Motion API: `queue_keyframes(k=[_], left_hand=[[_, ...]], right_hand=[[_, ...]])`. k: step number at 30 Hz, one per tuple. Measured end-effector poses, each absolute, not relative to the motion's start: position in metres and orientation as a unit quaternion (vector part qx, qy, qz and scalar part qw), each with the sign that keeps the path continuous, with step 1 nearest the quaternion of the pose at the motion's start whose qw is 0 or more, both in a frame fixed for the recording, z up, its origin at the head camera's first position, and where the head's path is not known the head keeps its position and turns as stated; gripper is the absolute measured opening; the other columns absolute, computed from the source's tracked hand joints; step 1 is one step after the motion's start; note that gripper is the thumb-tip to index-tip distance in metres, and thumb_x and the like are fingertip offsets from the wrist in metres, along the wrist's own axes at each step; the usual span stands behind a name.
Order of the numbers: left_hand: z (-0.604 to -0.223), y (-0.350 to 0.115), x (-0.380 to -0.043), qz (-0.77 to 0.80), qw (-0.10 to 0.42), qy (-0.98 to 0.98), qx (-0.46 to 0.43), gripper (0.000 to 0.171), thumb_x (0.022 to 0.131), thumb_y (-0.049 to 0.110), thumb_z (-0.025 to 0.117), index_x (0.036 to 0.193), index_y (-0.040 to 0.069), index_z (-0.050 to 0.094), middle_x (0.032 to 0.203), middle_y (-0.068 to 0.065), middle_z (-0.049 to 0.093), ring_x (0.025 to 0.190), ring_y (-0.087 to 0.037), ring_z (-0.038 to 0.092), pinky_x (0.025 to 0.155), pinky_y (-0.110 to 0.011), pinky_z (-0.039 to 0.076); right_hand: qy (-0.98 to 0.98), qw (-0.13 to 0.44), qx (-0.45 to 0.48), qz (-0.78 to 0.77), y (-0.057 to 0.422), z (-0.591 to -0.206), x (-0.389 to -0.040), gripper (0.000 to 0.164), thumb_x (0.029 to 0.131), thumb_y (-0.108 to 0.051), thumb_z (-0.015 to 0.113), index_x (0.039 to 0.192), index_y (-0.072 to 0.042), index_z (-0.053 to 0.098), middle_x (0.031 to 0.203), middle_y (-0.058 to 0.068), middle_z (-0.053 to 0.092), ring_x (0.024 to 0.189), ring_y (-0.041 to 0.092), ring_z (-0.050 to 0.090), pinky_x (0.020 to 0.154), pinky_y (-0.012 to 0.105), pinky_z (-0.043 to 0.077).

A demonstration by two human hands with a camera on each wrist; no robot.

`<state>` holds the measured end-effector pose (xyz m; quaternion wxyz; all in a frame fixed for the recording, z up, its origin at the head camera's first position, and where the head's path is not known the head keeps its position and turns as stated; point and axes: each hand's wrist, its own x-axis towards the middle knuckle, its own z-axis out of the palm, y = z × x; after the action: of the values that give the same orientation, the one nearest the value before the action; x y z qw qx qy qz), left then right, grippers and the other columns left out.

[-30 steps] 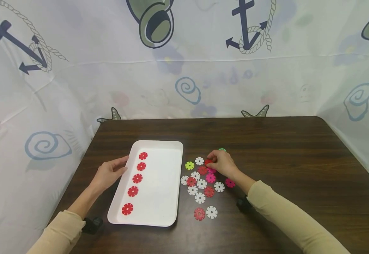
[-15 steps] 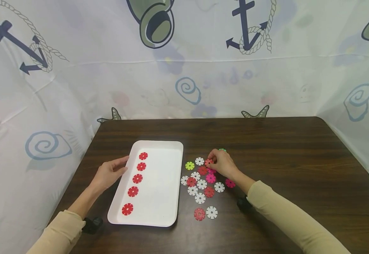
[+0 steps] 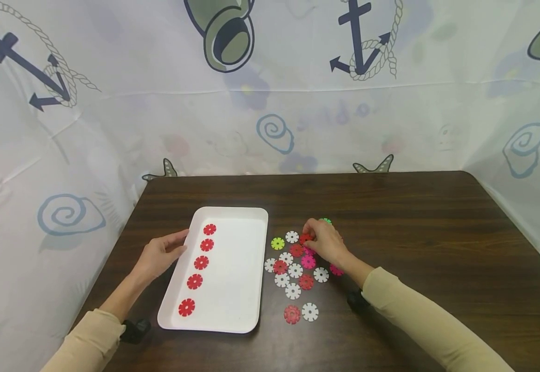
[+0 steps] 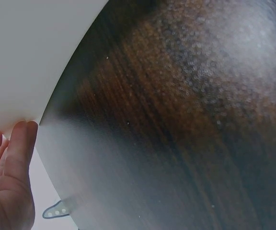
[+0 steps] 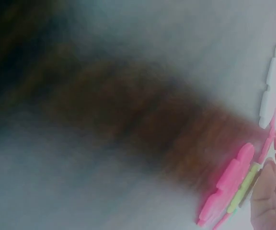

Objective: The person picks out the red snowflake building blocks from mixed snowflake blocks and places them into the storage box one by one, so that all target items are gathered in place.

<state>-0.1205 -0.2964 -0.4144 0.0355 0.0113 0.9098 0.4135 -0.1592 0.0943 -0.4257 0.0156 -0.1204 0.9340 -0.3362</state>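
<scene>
My right hand (image 3: 327, 242) pinches a red notched plastic disc (image 3: 305, 238) at the far side of a loose cluster on the table. In the right wrist view its fingers (image 5: 267, 189) are at the right edge, close by pink discs (image 5: 228, 184). A white tray (image 3: 237, 268) lies left of the cluster, with a column of several red discs (image 3: 201, 262) along its left side. My left hand (image 3: 157, 257) touches the tray's left rim with fingertips and thumb; in the left wrist view its fingers (image 4: 20, 148) lie fairly straight against the tray's edge.
Around the right hand lie white discs (image 3: 295, 270), a yellow-green disc (image 3: 278, 243), a pink disc (image 3: 308, 261) and a green disc (image 3: 327, 220) partly hidden behind the hand. A red disc (image 3: 291, 314) and a white disc (image 3: 310, 311) lie nearer the front of the dark wooden table (image 3: 418, 222).
The right hand stays at the same spot, and the red disc at its fingertips has tilted slightly. My left hand and the tray have not visibly moved.
</scene>
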Motion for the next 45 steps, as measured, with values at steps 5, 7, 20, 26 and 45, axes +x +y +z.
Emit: queue_keyframes(k=[5,7,20,26,45], left_hand=[[-0.415,-0.297,-0.121,0.415,0.032,0.909,0.014,0.05,0.091,0.011,0.061,0.138,0.002,0.046,0.134,-0.024,0.051,0.111,-0.041,0.058,0.086,-0.045,0.053],[-0.415,-0.297,-0.121,0.415,0.033,0.909,0.014,0.05,0.091,0.012,0.061,0.138,0.002,0.046,0.134,-0.024,0.051,0.111,-0.041,0.058,0.086,-0.045,0.053],[-0.415,-0.298,-0.121,0.416,0.031,0.909,0.015,0.05,0.091,0.012,0.061,0.138,0.003,0.046,0.134,-0.023,0.051,0.111,-0.041,0.059,0.086,-0.045,0.053],[-0.415,-0.298,-0.121,0.42,0.031,0.907,0.015,0.049,0.091,0.011,0.061,0.138,0.003,0.047,0.133,-0.023,0.052,0.11,-0.041,0.06,0.086,-0.045,0.053],[-0.416,-0.298,-0.122,0.418,0.039,0.908,0.008,0.05,0.091,0.015,0.062,0.138,0.004,0.047,0.132,-0.023,0.053,0.108,-0.038,0.062,0.085,-0.043,0.054]], right_hand=[[0.932,0.007,-0.13,-0.338,0.094,-0.426,-0.159,0.023,0.078,-0.005,0.075,0.097,-0.007,0.062,0.087,0.007,0.058,0.079,0.018,0.051,0.068,0.03,0.048],[0.929,0.005,-0.131,-0.345,0.094,-0.425,-0.158,0.023,0.078,-0.004,0.075,0.096,-0.006,0.062,0.087,0.008,0.06,0.08,0.019,0.052,0.07,0.031,0.049],[0.881,0.011,-0.124,-0.457,0.069,-0.399,-0.165,0.022,0.08,-0.004,0.072,0.101,-0.005,0.063,0.078,0.006,0.056,0.068,0.016,0.053,0.058,0.021,0.05],[0.861,0.038,-0.133,-0.49,0.031,-0.389,-0.171,0.022,0.081,-0.005,0.072,0.101,-0.007,0.064,0.078,0.005,0.056,0.068,0.015,0.052,0.056,0.019,0.048],[0.893,0.094,-0.143,-0.417,-0.065,-0.401,-0.201,0.018,0.082,-0.007,0.071,0.098,-0.008,0.064,0.078,0.003,0.056,0.068,0.013,0.049,0.052,0.014,0.043]])
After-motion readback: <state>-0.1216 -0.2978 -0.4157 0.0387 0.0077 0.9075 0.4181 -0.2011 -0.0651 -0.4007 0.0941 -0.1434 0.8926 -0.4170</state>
